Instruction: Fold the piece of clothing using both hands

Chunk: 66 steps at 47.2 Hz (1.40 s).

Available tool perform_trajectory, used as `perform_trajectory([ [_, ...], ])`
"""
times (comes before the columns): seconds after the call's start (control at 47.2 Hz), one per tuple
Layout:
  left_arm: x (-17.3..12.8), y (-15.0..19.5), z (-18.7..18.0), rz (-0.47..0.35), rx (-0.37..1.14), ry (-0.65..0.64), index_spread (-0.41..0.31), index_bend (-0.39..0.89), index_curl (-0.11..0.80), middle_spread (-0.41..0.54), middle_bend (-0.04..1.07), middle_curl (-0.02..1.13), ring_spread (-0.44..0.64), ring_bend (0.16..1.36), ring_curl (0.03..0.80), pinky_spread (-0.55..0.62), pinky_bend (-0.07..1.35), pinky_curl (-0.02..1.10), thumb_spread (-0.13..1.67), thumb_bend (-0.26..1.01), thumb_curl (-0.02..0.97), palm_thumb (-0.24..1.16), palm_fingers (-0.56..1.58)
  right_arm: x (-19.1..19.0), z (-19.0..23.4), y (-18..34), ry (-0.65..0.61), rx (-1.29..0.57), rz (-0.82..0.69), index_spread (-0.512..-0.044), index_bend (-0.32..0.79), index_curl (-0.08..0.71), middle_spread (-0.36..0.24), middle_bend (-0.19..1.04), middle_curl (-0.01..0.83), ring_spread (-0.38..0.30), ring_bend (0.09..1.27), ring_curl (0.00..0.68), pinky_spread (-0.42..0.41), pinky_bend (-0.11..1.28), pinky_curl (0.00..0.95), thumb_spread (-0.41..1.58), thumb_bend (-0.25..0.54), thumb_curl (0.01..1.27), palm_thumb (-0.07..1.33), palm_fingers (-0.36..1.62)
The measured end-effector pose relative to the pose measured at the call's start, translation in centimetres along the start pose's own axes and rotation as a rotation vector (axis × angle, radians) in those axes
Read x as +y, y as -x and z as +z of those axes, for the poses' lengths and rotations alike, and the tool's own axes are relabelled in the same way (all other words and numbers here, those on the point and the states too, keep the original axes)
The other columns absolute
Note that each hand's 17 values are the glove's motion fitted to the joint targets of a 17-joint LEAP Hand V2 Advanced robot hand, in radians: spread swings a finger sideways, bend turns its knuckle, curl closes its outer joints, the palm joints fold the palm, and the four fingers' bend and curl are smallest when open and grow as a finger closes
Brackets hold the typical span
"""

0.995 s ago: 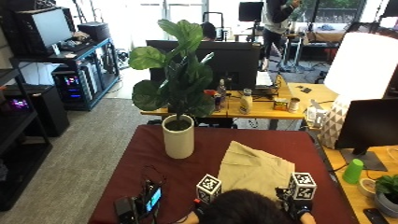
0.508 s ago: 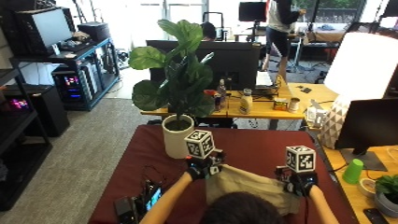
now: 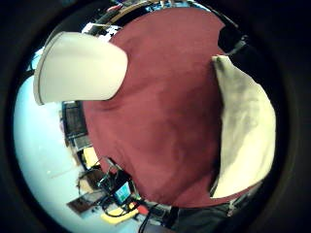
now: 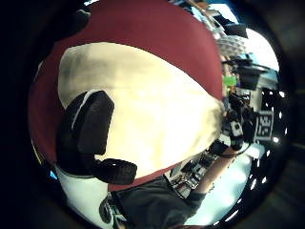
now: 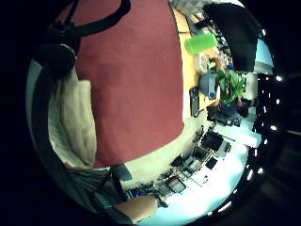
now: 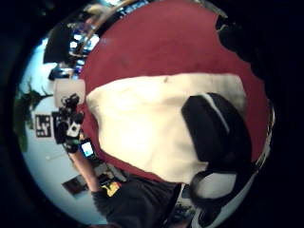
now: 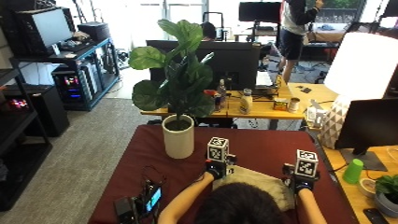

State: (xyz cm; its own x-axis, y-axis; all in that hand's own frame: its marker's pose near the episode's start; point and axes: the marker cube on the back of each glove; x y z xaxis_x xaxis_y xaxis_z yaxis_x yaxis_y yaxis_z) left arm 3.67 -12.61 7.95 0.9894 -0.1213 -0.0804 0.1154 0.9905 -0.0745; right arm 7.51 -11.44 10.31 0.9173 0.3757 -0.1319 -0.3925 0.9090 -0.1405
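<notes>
the cream piece of clothing (image 7: 258, 183) lies flat on the dark red tabletop (image 7: 261, 147), right in front of the person and partly hidden behind their head in the outside view. it sits between the two hands, its long axis running side to side from one hand to the other, with the white plant pot (image 7: 178, 142) standing off to the left, apart from the cloth.

the left hand (image 7: 215, 169) is at the cloth's far left corner and the right hand (image 7: 300, 182) at its right edge, so each hand is about equally near its own end; neither has to reach across. in the left thumb side palm view a gloved thumb (image 4: 95, 123) lies on top of the cloth (image 4: 152, 105), and in the right thumb side palm view a thumb (image 6: 213, 128) lies on the cloth (image 6: 152, 128) the same way, so both hands look to be pinching an edge, though the fingers under the fabric are not visible.

as i judge it, the next fold turns on this: with the hands at the two ends of the far edge, the cloth lies from there back toward the person.
</notes>
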Motion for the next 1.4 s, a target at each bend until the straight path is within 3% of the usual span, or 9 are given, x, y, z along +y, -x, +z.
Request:
perform_trajectory([
  [0.106, 2.2, -1.5, 1.1, 0.09, 0.028, -0.013, -0.124, 0.17, 0.399, -0.031, 0.11, 0.33, -0.09, 0.54, 0.394, -0.04, 0.4, 0.43, 1.29, -0.02, 0.211, 0.38, 0.46, 1.8, 1.5, -1.4, 0.076, 0.03, 0.103, -0.304, 0.07, 0.238, -0.129, 0.19, 0.412, -0.144, 0.5, 0.409, -0.072, 0.49, 0.386, 1.34, -0.051, 0.23, 0.71, 0.73],
  [0.339, 4.5, -1.8, 8.2, 0.061, -0.09, 0.139, -0.113, 0.19, 0.419, 0.029, 0.12, 0.29, 0.0, 0.53, 0.385, 0.08, 0.34, 0.41, 1.29, -0.04, 0.181, 0.24, 0.35, 2.5, 6.9, -2.4, 0.152, -0.084, 0.24, -0.264, 0.05, 0.171, -0.061, 0.2, 0.404, -0.083, 0.53, 0.411, -0.01, 0.59, 0.405, 1.26, -0.039, 0.19, 0.45, 0.56],
  [0.572, 4.8, -2.2, 9.7, 0.106, -0.053, 0.164, -0.071, 0.17, 0.407, 0.109, 0.14, 0.26, 0.15, 0.52, 0.364, 0.23, 0.35, 0.39, 1.29, -0.03, 0.152, 0.09, 0.19, 1.9, 9.2, -2.1, 0.117, -0.287, 0.193, -0.242, 0.3, 0.276, -0.027, 0.2, 0.403, 0.098, 0.14, 0.303, 0.142, 0.46, 0.376, 1.25, -0.003, 0.2, 0.46, 0.26],
  [0.699, 3.8, -1.7, 8.6, 0.089, -0.033, 0.149, -0.064, 0.18, 0.404, 0.12, 0.15, 0.25, 0.18, 0.52, 0.351, 0.25, 0.35, 0.38, 1.29, -0.02, 0.152, 0.06, 0.2, 3.2, 8.9, -1.2, 0.257, -0.369, 0.237, -0.238, 0.37, 0.32, -0.014, 0.17, 0.383, 0.144, 0.12, 0.241, 0.187, 0.42, 0.346, 1.26, 0.033, 0.23, 0.56, 0.27],
  [0.804, 3.8, -1.0, 6.9, 0.048, -0.039, 0.165, -0.068, 0.19, 0.405, 0.116, 0.15, 0.25, 0.18, 0.51, 0.34, 0.26, 0.35, 0.37, 1.29, -0.01, 0.156, 0.06, 0.22, 1.3, 8.4, -1.0, 0.024, -0.382, 0.216, -0.208, 0.47, 0.357, -0.015, 0.17, 0.365, 0.157, 0.14, 0.214, 0.205, 0.36, 0.325, 1.26, 0.056, 0.25, 0.64, 0.33],
  [0.868, 4.3, -0.5, 5.5, 0.056, -0.042, 0.187, -0.079, 0.19, 0.41, 0.095, 0.16, 0.25, 0.15, 0.52, 0.337, 0.22, 0.34, 0.37, 1.3, 0.0, 0.166, 0.09, 0.31, 1.3, 7.3, -0.5, -0.011, -0.338, 0.231, -0.197, 0.51, 0.378, -0.031, 0.18, 0.362, 0.112, 0.23, 0.241, 0.175, 0.31, 0.307, 1.24, 0.103, 0.28, 0.76, 0.54],
  [0.974, 4.8, 1.0, 2.4, 0.044, -0.042, 0.149, -0.084, 0.18, 0.411, 0.08, 0.16, 0.26, 0.14, 0.52, 0.34, 0.19, 0.34, 0.37, 1.3, 0.0, 0.173, 0.11, 0.35, 1.4, 3.8, 1.4, -0.015, -0.206, 0.241, -0.222, 0.25, 0.323, -0.101, 0.12, 0.338, -0.098, 0.55, 0.323, -0.082, 0.58, 0.358, 1.21, 0.158, 0.34, 0.91, 1.13],
  [1.249, 1.1, 9.0, -0.8, -0.073, 0.016, -0.009, -0.098, 0.17, 0.407, 0.045, 0.17, 0.28, 0.09, 0.52, 0.336, 0.15, 0.3, 0.36, 1.31, -0.01, 0.179, 0.13, 0.41, 4.5, -9.0, 14.7, -0.15, 0.064, 0.075, -0.238, 0.16, 0.376, -0.179, 0.18, 0.377, -0.239, 0.7, 0.448, -0.237, 0.79, 0.494, 0.97, 0.082, 0.42, 0.99, 1.24],
  [1.397, 2.7, 12.8, -2.8, -0.169, 0.022, -0.056, -0.107, 0.17, 0.4, 0.021, 0.17, 0.29, 0.06, 0.52, 0.337, 0.13, 0.29, 0.36, 1.31, -0.01, 0.18, 0.13, 0.46, 5.0, -7.8, 25.2, -0.134, 0.177, -0.011, -0.242, 0.17, 0.396, -0.19, 0.18, 0.398, -0.257, 0.7, 0.453, -0.265, 0.81, 0.502, 0.79, 0.009, 0.48, 0.99, 1.25],
])
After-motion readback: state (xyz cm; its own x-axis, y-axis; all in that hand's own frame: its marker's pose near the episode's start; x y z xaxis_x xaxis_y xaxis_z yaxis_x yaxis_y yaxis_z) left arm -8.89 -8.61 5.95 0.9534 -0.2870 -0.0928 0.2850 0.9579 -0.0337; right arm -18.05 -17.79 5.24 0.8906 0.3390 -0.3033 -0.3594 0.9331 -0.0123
